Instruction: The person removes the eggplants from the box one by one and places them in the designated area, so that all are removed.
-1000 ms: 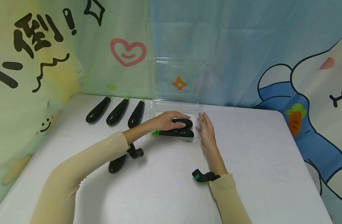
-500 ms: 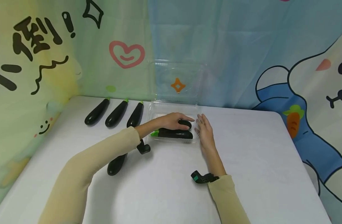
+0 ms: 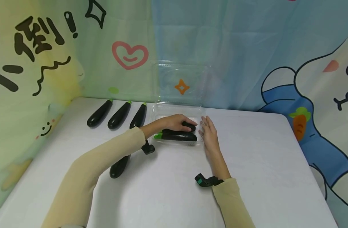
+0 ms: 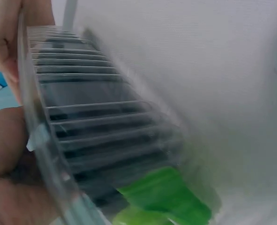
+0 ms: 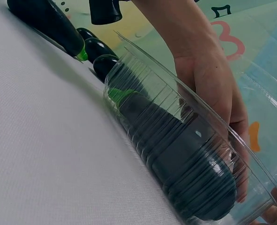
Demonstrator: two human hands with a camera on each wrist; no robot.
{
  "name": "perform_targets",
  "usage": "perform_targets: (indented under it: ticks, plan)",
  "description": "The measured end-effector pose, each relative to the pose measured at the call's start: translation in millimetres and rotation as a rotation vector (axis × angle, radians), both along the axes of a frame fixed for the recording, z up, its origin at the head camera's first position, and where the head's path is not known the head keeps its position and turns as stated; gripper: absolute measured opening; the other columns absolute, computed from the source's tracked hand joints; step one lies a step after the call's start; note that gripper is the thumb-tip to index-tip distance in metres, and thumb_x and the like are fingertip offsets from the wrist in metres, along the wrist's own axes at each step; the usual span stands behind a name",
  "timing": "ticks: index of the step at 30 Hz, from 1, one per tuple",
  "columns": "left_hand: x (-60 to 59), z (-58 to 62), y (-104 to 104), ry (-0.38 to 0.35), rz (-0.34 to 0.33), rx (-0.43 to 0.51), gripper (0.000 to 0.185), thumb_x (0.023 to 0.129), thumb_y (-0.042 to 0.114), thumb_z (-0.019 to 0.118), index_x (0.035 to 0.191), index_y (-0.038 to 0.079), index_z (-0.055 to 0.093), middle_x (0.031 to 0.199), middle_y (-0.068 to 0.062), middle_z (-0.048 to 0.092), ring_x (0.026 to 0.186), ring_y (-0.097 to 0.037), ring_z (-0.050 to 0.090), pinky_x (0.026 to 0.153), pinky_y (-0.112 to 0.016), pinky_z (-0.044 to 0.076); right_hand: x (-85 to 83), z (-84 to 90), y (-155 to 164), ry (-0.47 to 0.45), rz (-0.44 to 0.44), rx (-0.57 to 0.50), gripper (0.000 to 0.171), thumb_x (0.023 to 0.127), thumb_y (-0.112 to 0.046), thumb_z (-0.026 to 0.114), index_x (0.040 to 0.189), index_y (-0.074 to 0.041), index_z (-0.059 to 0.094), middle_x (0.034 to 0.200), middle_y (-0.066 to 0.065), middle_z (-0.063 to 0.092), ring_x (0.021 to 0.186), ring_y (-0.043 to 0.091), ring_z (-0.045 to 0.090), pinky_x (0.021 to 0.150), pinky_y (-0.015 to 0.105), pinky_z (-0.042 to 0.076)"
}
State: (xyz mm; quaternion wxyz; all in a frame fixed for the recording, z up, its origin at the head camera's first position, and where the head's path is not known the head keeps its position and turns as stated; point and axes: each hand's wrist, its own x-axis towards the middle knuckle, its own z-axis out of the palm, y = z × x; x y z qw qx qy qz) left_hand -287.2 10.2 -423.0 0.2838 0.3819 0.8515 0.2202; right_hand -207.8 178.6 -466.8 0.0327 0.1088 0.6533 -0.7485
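Observation:
A clear plastic box point(image 3: 174, 109) stands near the table's back edge, its lid point(image 3: 179, 68) raised. Along the box's front side lies a black eggplant point(image 3: 178, 136) with a green stem end pointing left. Behind it is a second eggplant point(image 3: 192, 127), which my left hand point(image 3: 175, 123) holds from above with thumb and fingers inside the box; most of it is covered by the hand. My right hand point(image 3: 210, 134) rests against the box's right wall, fingers straight. Through the ribbed wall, the right wrist view shows the front eggplant point(image 5: 190, 154) and my left hand point(image 5: 215, 89).
Left of the box lie three eggplants in a row: the left one point(image 3: 100, 113), the middle one point(image 3: 119, 115) and the right one point(image 3: 138, 115). Another eggplant point(image 3: 120, 167) lies nearer, partly under the left sleeve. A printed cloth point(image 3: 236, 57) hangs behind the white table point(image 3: 262, 158).
My left hand and forearm have shifted slightly right, the hand covering more of the rear eggplant. My right hand has stayed at the box's right wall.

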Motion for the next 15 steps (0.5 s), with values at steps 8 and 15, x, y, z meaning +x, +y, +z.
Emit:
perform_targets:
  ticks: [8, 15]
  plan:
    - [-3.5, 16.6, -6, 0.073, -0.053, 0.078, 0.046, 0.099, 0.027, 0.055, 0.143, 0.016, 0.049, 0.148, -0.007, 0.049, 0.14, -0.023, 0.042, 0.115, -0.038, 0.034, 7.4, 18.2, -2, -0.005, 0.027, -0.006, 0.057, 0.105, -0.016, 0.031, 0.157, -0.008, 0.007, 0.163, 0.004, 0.02, 0.151, 0.019, 0.019, 0.12, 0.041, 0.026]
    - [9.6, 50.5, -22, 0.087, -0.058, 0.136, 0.046, 0.099, 0.032, 0.055, 0.143, 0.02, 0.049, 0.147, -0.003, 0.05, 0.138, -0.02, 0.045, 0.112, -0.037, 0.038, 0.8, 4.0, 1, -0.011, 0.013, -0.006, 0.057, 0.106, -0.019, 0.033, 0.157, -0.014, 0.008, 0.162, -0.002, 0.022, 0.15, 0.015, 0.021, 0.119, 0.037, 0.028]
